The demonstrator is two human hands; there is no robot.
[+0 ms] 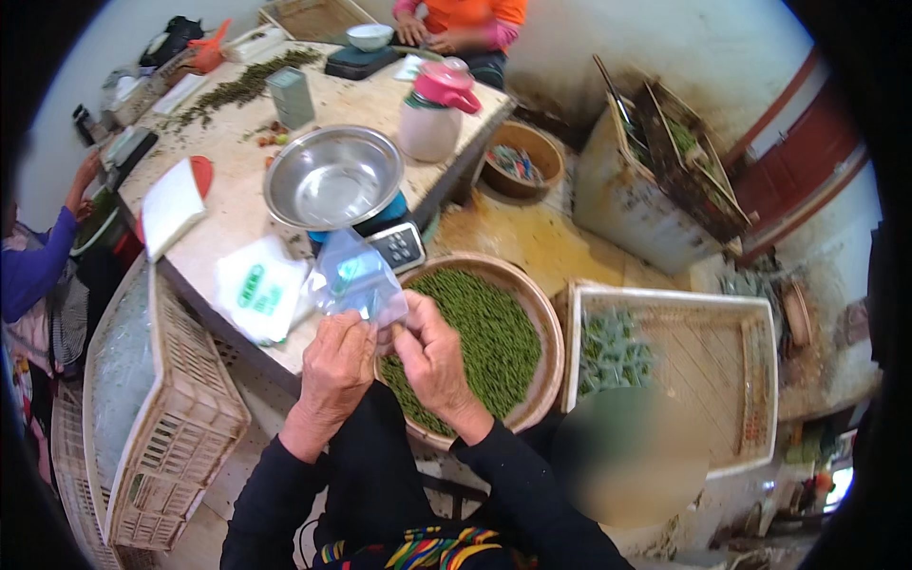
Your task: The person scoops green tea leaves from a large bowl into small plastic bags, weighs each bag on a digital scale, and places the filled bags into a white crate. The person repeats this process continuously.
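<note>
A clear plastic bag (pixel 363 281) is pinched at its lower edge between my left hand (pixel 338 363) and my right hand (pixel 431 356). Below my right hand stands a round tub (pixel 552 342) filled with small green pods or buds (pixel 499 342); I cannot tell which. Just beyond the bag, a steel bowl (pixel 331 182) sits on a digital scale (pixel 399 246) at the table's edge. To the left of the bag lies a stack of plastic bags with green print (pixel 260 292).
A white crate (pixel 712 385) with filled small bags (pixel 616 349) stands at right. Another plastic crate (pixel 178 427) leans at left. On the table (pixel 206 278) are a pink-topped jug (pixel 434 114) and a tin (pixel 291 97). Two co-workers (pixel 470 18) (pixel 35 271) sit around it.
</note>
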